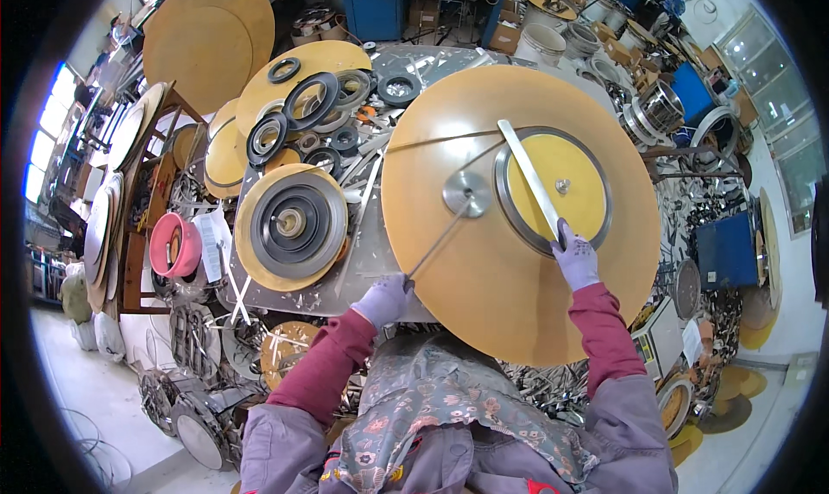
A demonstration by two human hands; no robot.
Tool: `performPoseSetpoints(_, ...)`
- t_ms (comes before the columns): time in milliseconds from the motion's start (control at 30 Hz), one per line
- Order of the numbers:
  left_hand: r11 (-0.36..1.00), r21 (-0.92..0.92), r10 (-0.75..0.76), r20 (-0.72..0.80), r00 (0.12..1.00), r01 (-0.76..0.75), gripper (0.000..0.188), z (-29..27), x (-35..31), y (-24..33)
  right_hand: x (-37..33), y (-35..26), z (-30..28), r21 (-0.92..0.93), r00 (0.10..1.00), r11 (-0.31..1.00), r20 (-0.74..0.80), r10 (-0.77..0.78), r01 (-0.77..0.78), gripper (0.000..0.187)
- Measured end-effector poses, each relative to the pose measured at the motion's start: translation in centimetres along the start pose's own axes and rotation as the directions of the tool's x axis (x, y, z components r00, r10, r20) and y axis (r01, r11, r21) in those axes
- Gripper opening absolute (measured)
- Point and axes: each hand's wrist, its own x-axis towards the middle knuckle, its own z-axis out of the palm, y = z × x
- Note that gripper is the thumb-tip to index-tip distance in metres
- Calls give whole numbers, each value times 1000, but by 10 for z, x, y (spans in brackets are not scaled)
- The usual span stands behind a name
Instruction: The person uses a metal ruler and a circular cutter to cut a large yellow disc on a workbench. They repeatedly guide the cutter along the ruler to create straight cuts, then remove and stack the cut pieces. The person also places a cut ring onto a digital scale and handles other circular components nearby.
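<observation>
"What's the room like?"
"A cluttered workshop, with a grey tabletop (370, 271) in the middle and a blue cabinet (373, 6) beyond its far edge."

"And the work itself?"
"A flat whitish strip (528, 179) lies slantwise over a yellow disc (572, 167) rimmed by a dark ring (606, 187). That sits on a big tan disc (501, 300), which covers the tabletop's right end and juts past its near edge."

"Who has the strip?"
"The right hand (576, 259), gloved in pale lilac, fingers closed around its near end."

"The left hand (382, 301)?"
"Gloved too, and curled closed on the near end of a thin rod (438, 246) by the tan disc's rim. The rod leads up to a small silver disc (458, 187), left of the yellow one."

"Farther out?"
"A ring stack (324, 226) stands at the tabletop's near left corner, and loose rings (333, 99) crowd its far left corner. Past the left edge is a pink bowl (192, 254)."
</observation>
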Motion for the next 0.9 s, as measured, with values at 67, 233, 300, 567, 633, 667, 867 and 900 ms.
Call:
performPoseSetpoints(67,1000,-22,3,-26,1000,-4,28,-1,5,-6,-5,-4,-4,-71,1000,997,18,-16,17,58)
performPoseSetpoints(233,999,-16,53,43,998,-52,32,-12,3,0,-12,23,13,98,980,977,-88,-179,187,46)
performPoseSetpoints(300,998,-55,-31,12,999,32,35,-16,9,-3,-27,34,22,324,980,926,-25,-198,195,37)
performPoseSetpoints(567,1000,20,6,95,995,-8,33,-35,-5,-17,-41,1,2,600,943,790,319,-94,-125,14)
performPoseSetpoints(633,1000,2,-11,83,996,11,33,-24,-16,-20,-53,4,14,553,932,832,321,-169,-40,14)
performPoseSetpoints(667,1000,0,2,85,996,-2,33,-22,-22,-21,-60,7,15,571,919,819,351,-177,-60,15)
performPoseSetpoints(867,998,-2,69,87,994,-69,33,-7,-52,-32,-98,13,12,610,865,774,468,-180,-169,14)
performPoseSetpoints(900,998,-9,56,100,993,-55,34,-10,-53,-29,-99,14,14,604,868,782,461,-184,-155,13)
